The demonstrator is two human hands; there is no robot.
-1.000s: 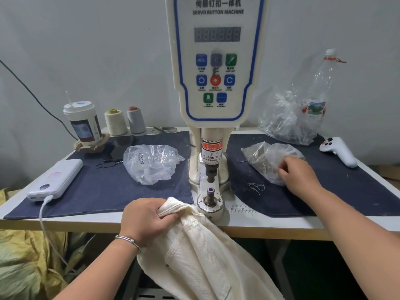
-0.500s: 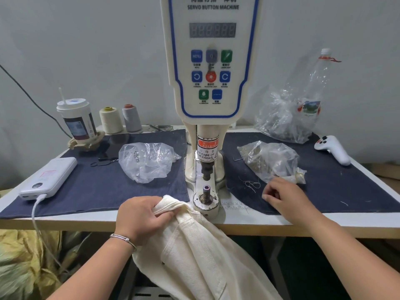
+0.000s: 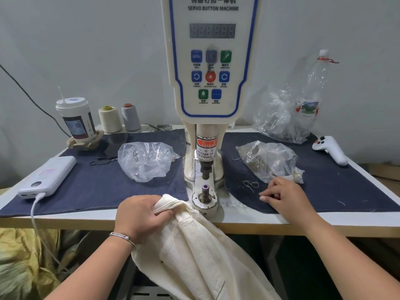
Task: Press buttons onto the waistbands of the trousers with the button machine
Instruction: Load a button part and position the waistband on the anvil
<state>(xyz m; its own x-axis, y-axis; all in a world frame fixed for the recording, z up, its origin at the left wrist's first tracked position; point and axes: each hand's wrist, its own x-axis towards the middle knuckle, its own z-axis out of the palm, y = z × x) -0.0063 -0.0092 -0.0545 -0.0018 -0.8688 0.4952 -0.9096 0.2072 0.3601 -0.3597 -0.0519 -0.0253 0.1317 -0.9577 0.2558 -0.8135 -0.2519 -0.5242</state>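
Head view: the left hand grips the bunched waistband of the cream twill trousers at lower centre — beside the white button machine's base on the desk. The right hand, right of centre, has curled fingers; any pinch is unclear.

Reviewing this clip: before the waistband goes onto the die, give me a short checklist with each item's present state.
1. Trousers held: ok. The left hand grips the cream trousers at the bunched top edge.
2. Waistband on the lower die: not ok. The cloth lies beside it at the table's edge, not over it.
3. Fingers away from the punch: ok. Both hands are in front of it or to the side.
4. Button in the right hand: cannot tell. Its fingers are curled over the dark cloth mat; nothing shows between them.
5. Button seated on the die: cannot tell, too small.
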